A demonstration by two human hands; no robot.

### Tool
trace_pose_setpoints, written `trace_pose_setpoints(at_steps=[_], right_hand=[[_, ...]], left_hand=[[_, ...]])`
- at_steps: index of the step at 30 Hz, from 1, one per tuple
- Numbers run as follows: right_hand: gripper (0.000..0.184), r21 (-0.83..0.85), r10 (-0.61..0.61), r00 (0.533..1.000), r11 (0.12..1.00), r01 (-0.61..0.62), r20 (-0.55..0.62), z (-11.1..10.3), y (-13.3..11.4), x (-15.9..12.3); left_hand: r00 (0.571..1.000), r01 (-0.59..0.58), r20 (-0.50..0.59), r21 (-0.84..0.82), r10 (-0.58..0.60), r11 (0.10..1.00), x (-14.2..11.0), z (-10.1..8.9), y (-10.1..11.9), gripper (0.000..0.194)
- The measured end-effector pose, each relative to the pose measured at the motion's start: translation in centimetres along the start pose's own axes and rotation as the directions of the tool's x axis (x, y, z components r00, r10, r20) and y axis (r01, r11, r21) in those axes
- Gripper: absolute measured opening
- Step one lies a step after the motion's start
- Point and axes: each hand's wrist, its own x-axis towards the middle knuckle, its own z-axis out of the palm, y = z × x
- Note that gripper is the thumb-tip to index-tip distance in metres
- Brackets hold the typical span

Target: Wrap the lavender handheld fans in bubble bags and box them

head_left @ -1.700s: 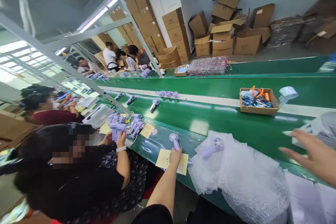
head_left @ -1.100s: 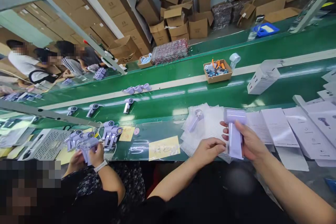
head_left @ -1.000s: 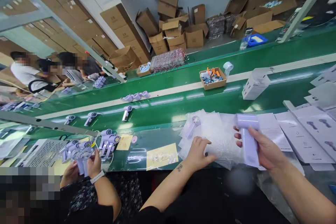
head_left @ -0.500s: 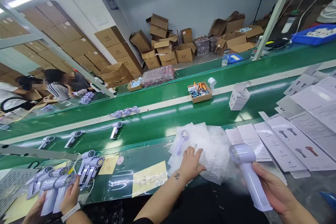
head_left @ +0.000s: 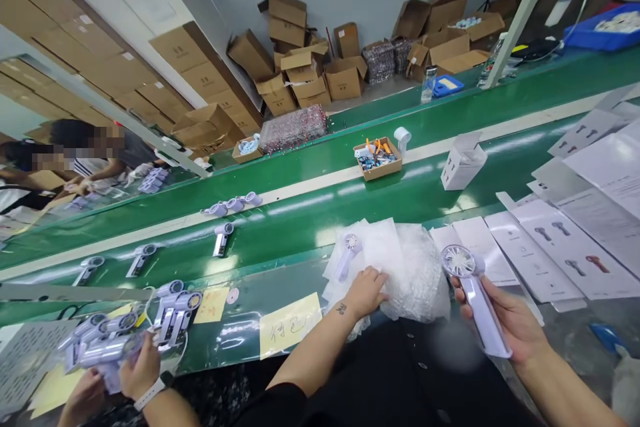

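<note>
Gripping a lilac handheld fan (head_left: 481,305) in the curled right hand (head_left: 520,321), lower right of the frame. Laying the left hand (head_left: 366,295) on bubble-wrap bags (head_left: 417,273), lower centre, beside a second fan (head_left: 349,256); cannot tell whether pinching any. Flanked at right by overlapping printed cartons (head_left: 555,250), and farther up by an open cardboard box (head_left: 386,171).

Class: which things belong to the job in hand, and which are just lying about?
Likely the job:
lilac fan in right hand
bubble wrap under left hand
second fan on the wrap

Probably lying about:
box of tools
blue tray
open brown cartons
</note>
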Motion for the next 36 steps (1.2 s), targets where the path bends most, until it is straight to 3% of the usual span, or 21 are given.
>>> trace_pose_setpoints(at_steps=[4,7,9,12,14,16,18,20,21,22,24,26,28,32,34,36], right_hand=[[0.026,-0.043,-0.055,0.998,0.998,0.055,0.004,-0.2,-0.2,0.4],[0.026,-0.109,-0.061,0.997,0.993,0.055,-0.047,-0.4,-0.1,0.5],[0.025,-0.164,-0.049,0.998,0.986,0.041,-0.044,-0.1,0.4,0.3],[0.039,-0.31,-0.008,0.998,0.95,0.029,0.067,1.7,1.7,0.0],[0.056,-0.407,0.029,0.988,0.913,0.035,0.15,3.4,2.7,0.0],[0.061,-0.463,0.051,0.978,0.885,0.05,0.203,4.8,3.3,0.2],[0.058,-0.493,0.05,0.974,0.867,0.067,0.22,5.5,3.6,0.5],[0.054,-0.526,0.028,0.982,0.847,0.077,0.189,5.4,3.6,0.7],[0.052,-0.547,0.011,0.987,0.833,0.08,0.162,5.2,3.5,0.7],[0.049,-0.567,-0.005,0.991,0.82,0.081,0.134,5.0,3.4,0.7],[0.042,-0.587,-0.034,0.994,0.805,0.087,0.101,4.7,3.3,0.5],[0.037,-0.577,-0.055,0.994,0.81,0.102,0.098,4.7,3.2,0.2],[0.036,-0.545,-0.087,0.993,0.83,0.12,0.085,4.9,3.2,-0.1],[0.053,-0.518,-0.205,0.979,0.837,0.176,0.002,5.6,3.5,-0.4],[0.066,-0.512,-0.217,0.976,0.842,0.17,-0.033,5.8,3.7,-0.4],[0.065,-0.466,-0.193,0.981,0.869,0.169,-0.004,5.7,3.8,-0.3]], left_hand=[[0.999,-0.028,-0.023,-0.043,0.027,0.999,-0.1,-0.4,-0.5,0.023],[0.985,0.052,-0.156,-0.118,-0.071,0.992,-0.1,-1.8,0.0,0.02],[0.947,0.126,-0.268,-0.194,-0.176,0.973,0.2,-3.2,1.0,0.022],[0.886,0.132,-0.372,-0.366,-0.275,0.921,0.9,-5.3,3.0,0.021],[0.883,0.041,-0.387,-0.499,-0.265,0.866,1.4,-6.2,4.2,0.017],[0.89,-0.023,-0.36,-0.649,-0.28,0.761,1.8,-6.6,5.0,0.013],[0.883,0.016,-0.26,-0.815,-0.39,0.579,2.0,-6.6,5.2,0.012],[0.85,0.085,-0.133,-0.921,-0.51,0.381,2.0,-6.7,5.2,0.016],[0.836,0.088,-0.117,-0.936,-0.536,0.342,1.9,-6.9,5.2,0.018],[0.831,0.064,-0.152,-0.929,-0.534,0.364,1.7,-7.1,5.3,0.019],[0.823,-0.042,-0.332,-0.845,-0.46,0.534,1.2,-7.7,5.4,0.019],[0.807,-0.142,-0.496,-0.688,-0.319,0.712,0.6,-8.2,5.6,0.022],[0.801,-0.187,-0.569,-0.533,-0.186,0.825,-0.1,-8.4,5.9,0.024],[0.821,-0.224,-0.57,-0.27,0.032,0.936,-0.8,-8.3,7.3,0.026],[0.85,-0.303,-0.489,-0.149,0.197,0.941,-0.6,-8.6,8.3,0.028],[0.866,-0.387,-0.382,-0.099,0.324,0.917,-0.3,-9.3,9.1,0.029]])
